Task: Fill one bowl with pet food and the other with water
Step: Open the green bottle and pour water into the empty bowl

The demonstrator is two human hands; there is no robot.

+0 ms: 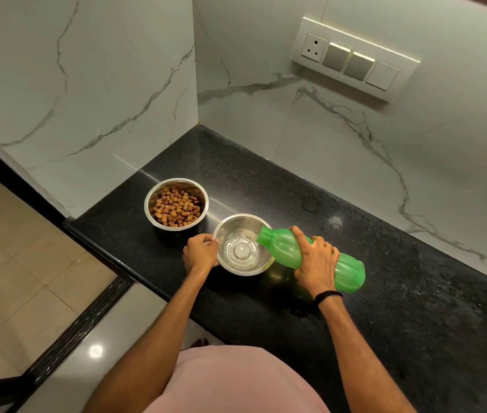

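Two steel bowls stand on a black granite counter. The far bowl holds brown pet food pellets. The near bowl has a little clear water in its bottom. My left hand grips this bowl's left rim. My right hand holds a green plastic bottle, tipped on its side with its open mouth over the bowl's right rim. A thin stream of water runs from the mouth into the bowl.
Marble walls close the counter's back and left side, meeting in a corner. A switch panel with a socket is on the back wall. The counter's front edge drops to a tiled floor on the left. Wet patches lie near my right wrist.
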